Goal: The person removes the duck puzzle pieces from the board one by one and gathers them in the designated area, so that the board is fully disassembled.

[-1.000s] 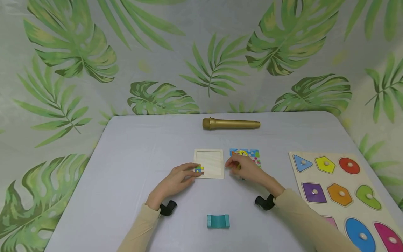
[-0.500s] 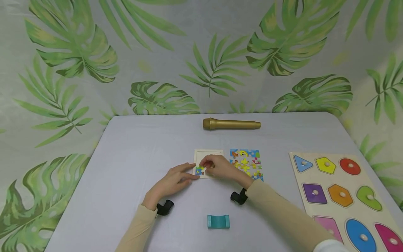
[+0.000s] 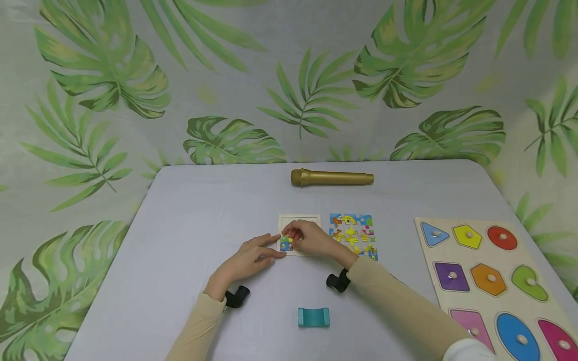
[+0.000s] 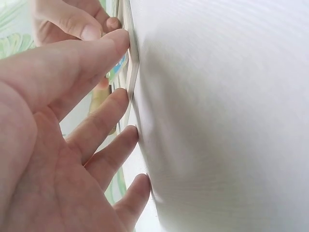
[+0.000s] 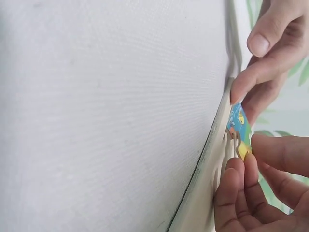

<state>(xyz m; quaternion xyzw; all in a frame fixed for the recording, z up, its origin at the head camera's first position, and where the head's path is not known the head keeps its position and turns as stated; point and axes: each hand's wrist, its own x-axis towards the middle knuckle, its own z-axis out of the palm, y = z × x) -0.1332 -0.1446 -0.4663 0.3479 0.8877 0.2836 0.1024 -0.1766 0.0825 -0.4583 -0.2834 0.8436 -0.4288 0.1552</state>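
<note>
A small square wooden puzzle tray [image 3: 300, 216] lies mid-table, with joined blue and green puzzle pieces [image 3: 284, 244] in its near left corner. My left hand [image 3: 250, 256] rests at the tray's left side, fingers extended and touching the rim. Above the tray, my right hand [image 3: 311, 237] pinches a puzzle piece [image 5: 245, 149] with a yellow part between thumb and fingers, beside the joined pieces; the hand covers part of the tray. Several loose puzzle pieces [image 3: 351, 232] lie in rows right of the tray, partly behind the right wrist.
A gold microphone [image 3: 331, 177] lies towards the back edge. Nearer the front sits a teal curved block [image 3: 313, 317]. On the right is a large shape board [image 3: 460, 255] with knobbed coloured pieces, the right forearm reaching beside it.
My right hand has moved left from the loose pieces to the tray's near left part, bringing a puzzle piece. The left fingers have drawn back slightly, off the corner piece to the rim.
</note>
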